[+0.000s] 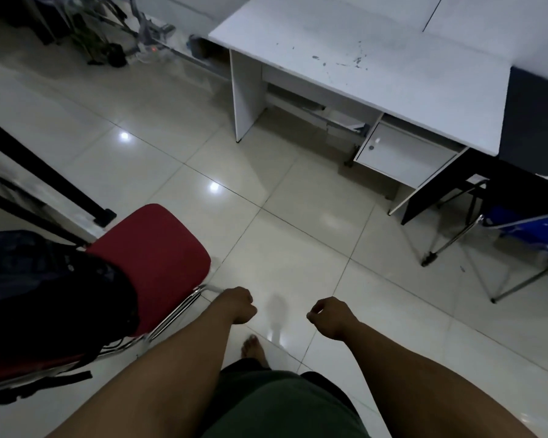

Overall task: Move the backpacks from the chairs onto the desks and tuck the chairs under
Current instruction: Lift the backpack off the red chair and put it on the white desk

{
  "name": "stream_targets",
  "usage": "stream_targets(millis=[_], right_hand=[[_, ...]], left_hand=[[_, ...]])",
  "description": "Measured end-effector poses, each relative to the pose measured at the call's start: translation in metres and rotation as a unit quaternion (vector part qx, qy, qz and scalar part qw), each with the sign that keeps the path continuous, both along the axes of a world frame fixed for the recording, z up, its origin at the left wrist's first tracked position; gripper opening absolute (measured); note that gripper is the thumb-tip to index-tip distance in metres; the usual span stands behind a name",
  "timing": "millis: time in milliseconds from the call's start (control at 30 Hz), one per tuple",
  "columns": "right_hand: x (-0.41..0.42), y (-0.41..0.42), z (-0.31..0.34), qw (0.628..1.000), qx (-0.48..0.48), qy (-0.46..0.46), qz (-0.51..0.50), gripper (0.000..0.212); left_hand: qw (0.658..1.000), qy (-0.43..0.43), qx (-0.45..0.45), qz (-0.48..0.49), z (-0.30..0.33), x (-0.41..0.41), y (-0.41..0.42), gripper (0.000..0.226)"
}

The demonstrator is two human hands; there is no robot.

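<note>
A dark backpack lies on the red padded chair at the lower left, covering the near half of the seat. My left hand hovers just right of the chair's chrome frame, fingers curled in, holding nothing. My right hand hangs over the floor tiles, fingers also curled and empty. A white desk stands ahead at the upper right, its top bare apart from dark smudges. A blue chair with a chrome frame stands at the right edge, partly cut off.
A dark desk adjoins the white one on the right. A black table leg slants across the left side. Cables and dark gear lie on the floor at the back left. Glossy tiles stretch between chair and desk.
</note>
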State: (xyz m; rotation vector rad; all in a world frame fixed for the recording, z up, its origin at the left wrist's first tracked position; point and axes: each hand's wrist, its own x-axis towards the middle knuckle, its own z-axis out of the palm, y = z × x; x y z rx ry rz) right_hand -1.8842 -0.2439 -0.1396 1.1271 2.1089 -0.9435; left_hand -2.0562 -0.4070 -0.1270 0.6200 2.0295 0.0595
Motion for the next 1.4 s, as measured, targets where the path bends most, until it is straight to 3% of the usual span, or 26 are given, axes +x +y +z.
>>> stream_targets(millis=[333,767,1100,1400], right_hand=[[0.017,-0.071,-0.003,0.999,0.016,0.006,-0.047,0.029],[0.034,-0.202,0.005,0.999,0.023,0.016,-0.033,0.031],[-0.037,-0.298,0.014,0.999,0.012,0.027,0.028,0.030],[-0.136,-0.379,0.019,0.999,0.015,0.036,0.011,0.030]], left_hand=[[0.998,0.003,0.042,-0.052,0.000,0.014,-0.040,0.044],[0.999,0.001,0.015,-0.050,0.001,0.045,-0.181,0.045],[0.998,0.052,0.032,-0.033,0.016,-0.013,-0.276,0.046],[0.996,0.057,0.057,-0.038,0.032,-0.108,-0.337,0.041]])
